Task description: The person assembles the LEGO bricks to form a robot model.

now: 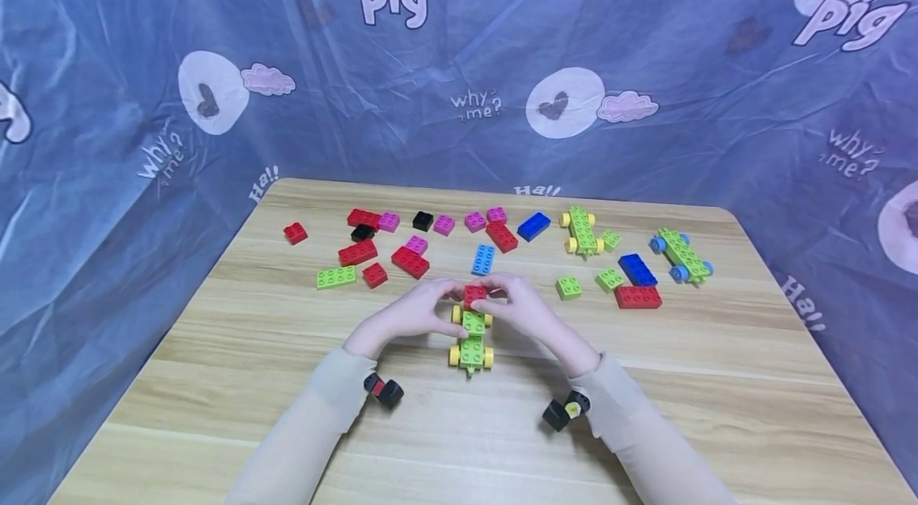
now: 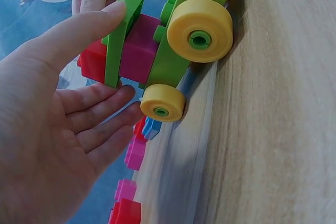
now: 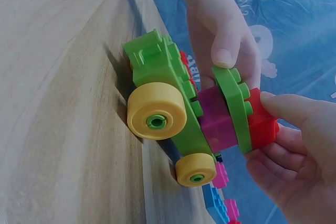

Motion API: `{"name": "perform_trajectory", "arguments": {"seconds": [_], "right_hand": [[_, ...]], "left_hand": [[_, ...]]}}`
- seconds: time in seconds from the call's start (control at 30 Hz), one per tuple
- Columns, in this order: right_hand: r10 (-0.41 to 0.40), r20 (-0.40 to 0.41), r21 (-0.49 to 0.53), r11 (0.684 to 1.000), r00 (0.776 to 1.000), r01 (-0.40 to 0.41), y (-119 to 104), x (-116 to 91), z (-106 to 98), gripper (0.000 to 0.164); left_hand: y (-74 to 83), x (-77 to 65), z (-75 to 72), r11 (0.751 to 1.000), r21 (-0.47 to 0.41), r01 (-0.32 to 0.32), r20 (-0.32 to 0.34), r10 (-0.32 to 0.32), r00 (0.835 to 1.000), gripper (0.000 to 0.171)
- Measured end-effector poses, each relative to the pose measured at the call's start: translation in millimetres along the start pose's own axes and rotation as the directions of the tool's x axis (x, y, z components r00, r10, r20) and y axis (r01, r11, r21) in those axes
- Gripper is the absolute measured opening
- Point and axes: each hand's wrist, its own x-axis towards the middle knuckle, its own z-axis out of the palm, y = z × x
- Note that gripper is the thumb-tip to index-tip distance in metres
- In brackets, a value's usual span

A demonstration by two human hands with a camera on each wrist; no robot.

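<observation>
A light green toy car base (image 1: 471, 352) with yellow wheels (image 2: 199, 31) stands on the table between the hands. On its far end sits a magenta brick (image 3: 216, 121), with a thin light green plate (image 3: 231, 106) over it and a red brick (image 3: 262, 121) on top. The plate extends toward the near end, with a gap beneath it. My left hand (image 1: 419, 315) pinches the green plate, thumb on its studded side near one end. My right hand (image 1: 527, 310) grips the red brick between thumb and fingers. Some fingertips are hidden behind the stack.
Loose red, pink and black bricks lie to the back left, with a light green plate (image 1: 335, 276). A light blue brick (image 1: 483, 259) is just beyond the hands. To the right are another yellow-wheeled base (image 1: 582, 232), a blue-wheeled base (image 1: 683, 255) and several bricks.
</observation>
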Motion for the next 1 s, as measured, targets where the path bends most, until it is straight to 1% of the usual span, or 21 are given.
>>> {"name": "perform_trajectory", "arguments": {"seconds": [0.17, 0.3, 0.5, 0.67, 0.83, 1.0], "right_hand": [[-0.007, -0.004, -0.021, 1.000, 1.000, 0.007, -0.4, -1.2, -0.8, 0.033], [-0.030, 0.001, -0.063, 0.998, 1.000, 0.030, -1.3, -1.5, -1.7, 0.034], [-0.050, 0.014, -0.123, 0.991, 0.999, 0.051, -2.5, -1.3, -2.5, 0.035], [-0.063, 0.018, -0.138, 0.988, 0.998, 0.065, -0.4, -1.7, -3.6, 0.041], [-0.053, 0.007, -0.152, 0.987, 0.999, 0.054, 2.0, -4.0, -7.0, 0.049], [-0.037, 0.001, -0.163, 0.986, 0.999, 0.037, 4.3, -6.9, -11.0, 0.050]], "left_hand": [[0.6, 0.6, 0.0, 1.000, -0.005, -0.009, 0.007, 0.009, 1.000, 0.063], [-0.2, 0.8, -0.1, 1.000, -0.016, -0.012, 0.016, 0.012, 1.000, 0.064], [-0.8, -0.2, -1.1, 0.999, -0.042, 0.007, 0.031, -0.006, 0.999, 0.068], [-0.5, -1.2, -2.0, 0.999, -0.039, 0.017, 0.043, -0.015, 0.999, 0.071], [0.2, -2.4, -3.0, 0.999, -0.020, 0.029, 0.057, -0.028, 0.998, 0.079], [3.3, -4.9, -6.2, 0.999, -0.013, 0.040, 0.049, -0.040, 0.998, 0.087]]}}
